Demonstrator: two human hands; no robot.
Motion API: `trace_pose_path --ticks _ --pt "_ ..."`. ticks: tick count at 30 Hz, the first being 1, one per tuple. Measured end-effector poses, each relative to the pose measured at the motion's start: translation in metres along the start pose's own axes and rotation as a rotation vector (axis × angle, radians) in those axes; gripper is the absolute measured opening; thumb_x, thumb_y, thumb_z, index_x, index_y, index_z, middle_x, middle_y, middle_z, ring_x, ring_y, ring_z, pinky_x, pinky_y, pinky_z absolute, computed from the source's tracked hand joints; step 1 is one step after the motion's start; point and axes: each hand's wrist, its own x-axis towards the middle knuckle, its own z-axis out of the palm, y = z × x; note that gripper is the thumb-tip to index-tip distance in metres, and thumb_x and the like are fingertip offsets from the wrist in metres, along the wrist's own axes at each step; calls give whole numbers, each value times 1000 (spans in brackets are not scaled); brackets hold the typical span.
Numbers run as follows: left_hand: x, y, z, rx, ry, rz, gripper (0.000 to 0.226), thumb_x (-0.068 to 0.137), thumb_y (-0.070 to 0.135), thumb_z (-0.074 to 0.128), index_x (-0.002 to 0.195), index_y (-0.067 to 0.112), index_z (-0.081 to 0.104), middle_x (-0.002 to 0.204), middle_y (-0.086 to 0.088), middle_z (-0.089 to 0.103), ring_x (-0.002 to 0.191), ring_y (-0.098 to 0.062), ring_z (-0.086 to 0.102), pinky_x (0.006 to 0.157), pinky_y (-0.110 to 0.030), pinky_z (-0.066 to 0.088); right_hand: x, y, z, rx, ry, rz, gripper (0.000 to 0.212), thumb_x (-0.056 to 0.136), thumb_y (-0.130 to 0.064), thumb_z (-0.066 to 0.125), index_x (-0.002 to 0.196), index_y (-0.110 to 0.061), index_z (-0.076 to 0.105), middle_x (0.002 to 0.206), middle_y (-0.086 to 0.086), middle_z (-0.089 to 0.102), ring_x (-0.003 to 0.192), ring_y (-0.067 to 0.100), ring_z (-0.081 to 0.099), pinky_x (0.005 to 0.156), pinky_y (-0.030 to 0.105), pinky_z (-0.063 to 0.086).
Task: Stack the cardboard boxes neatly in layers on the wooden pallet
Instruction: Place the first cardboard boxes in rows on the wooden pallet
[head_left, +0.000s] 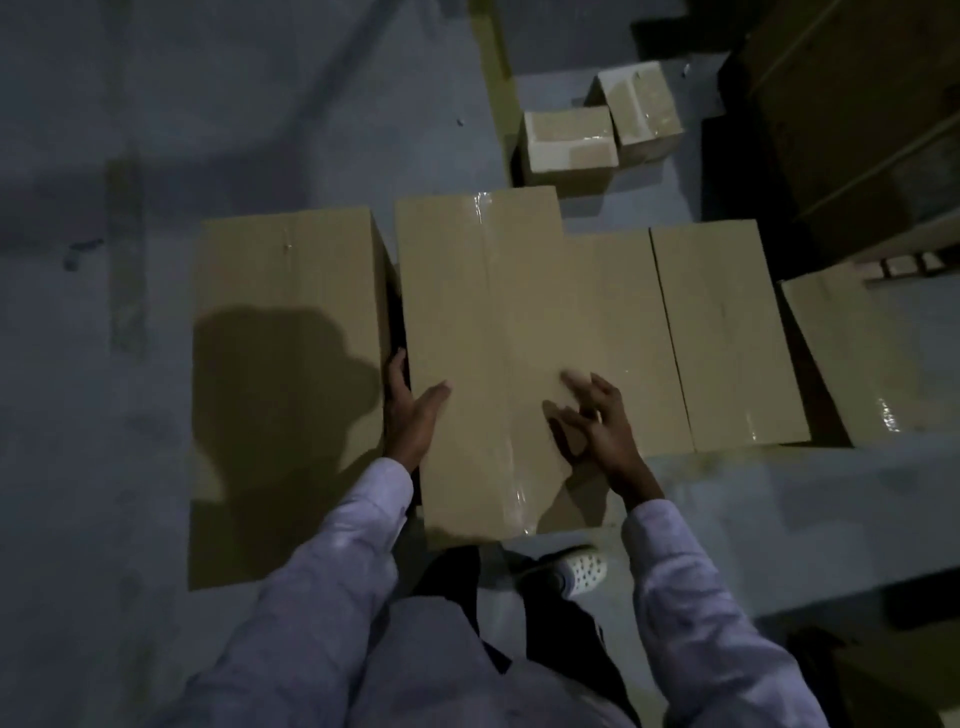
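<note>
A long taped cardboard box lies in front of me, higher than its neighbours. My left hand grips its left edge, fingers down in the gap beside the left box. My right hand hovers over the box top, fingers spread and blurred; touching or not, I cannot tell. Two more boxes sit to the right: a middle one and an outer one. The pallet itself is hidden.
Two small taped boxes stand on the grey floor behind. Another box lies at the right, lower down. Dark tall stacks fill the upper right. My white shoe shows below the box.
</note>
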Motion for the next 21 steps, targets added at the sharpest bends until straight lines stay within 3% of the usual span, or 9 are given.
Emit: trace_pose_path --ticks 1,3,5,8,10,13,15,17,21 --pt "3 -5 1 -30 -1 -7 89 85 42 84 156 54 33 151 14 58 132 -16 61 115 -52 48 8 -6 0 107 -24 24 70 95 -25 81 158 -34 51 166 -8 40 150 6 38 122 34 43" --pt "4 -8 3 -95 0 -7 85 85 35 84 154 52 36 150 13 59 130 -16 63 112 -54 50 28 -12 1 140 -32 62 91 95 -25 83 167 -40 30 170 -12 34 151 4 34 116 19 35" --pt "7 -5 5 -151 24 7 84 84 33 85 151 52 39 153 13 56 132 -14 62 113 -51 50 46 -13 0 113 -73 94 97 93 -40 84 166 -50 22 172 -13 31 153 4 32 119 25 31" --pt "15 1 7 -127 5 50 92 80 42 89 155 55 37 159 10 50 138 -18 57 115 -53 48 64 -14 -5 147 -142 172 98 86 -58 86 162 -59 25 170 -15 37 153 11 40 125 39 36" --pt "19 0 11 -95 -22 91 97 78 46 91 157 53 35 158 9 51 140 -21 56 115 -56 47 63 -13 -7 270 -126 209 98 83 -53 90 161 -56 31 163 -12 49 146 11 51 122 40 44" --pt "7 17 31 -100 -92 111 92 82 25 88 158 44 39 153 9 56 135 -16 60 114 -52 50 35 -7 -24 435 -41 272 99 78 -47 95 159 -55 38 153 -11 60 134 10 63 118 42 50" --pt "-12 33 52 -79 -154 116 90 87 6 81 162 33 38 148 8 62 125 -10 66 106 -38 56 3 -2 -45 458 39 323 95 80 -50 92 157 -61 37 150 -19 59 135 5 60 120 37 45" --pt "-34 45 77 -36 -271 133 89 91 5 78 163 35 35 147 11 62 120 -5 67 96 -26 56 -32 10 -70 508 112 346 93 87 -48 87 160 -60 31 133 -31 59 134 -1 56 121 30 37" --pt "-84 65 137 116 -521 170 94 84 17 85 160 45 35 148 15 61 127 -10 63 108 -38 52 -131 33 -127 662 325 319 82 96 -36 81 161 -49 34 141 -28 52 135 1 55 107 15 42"
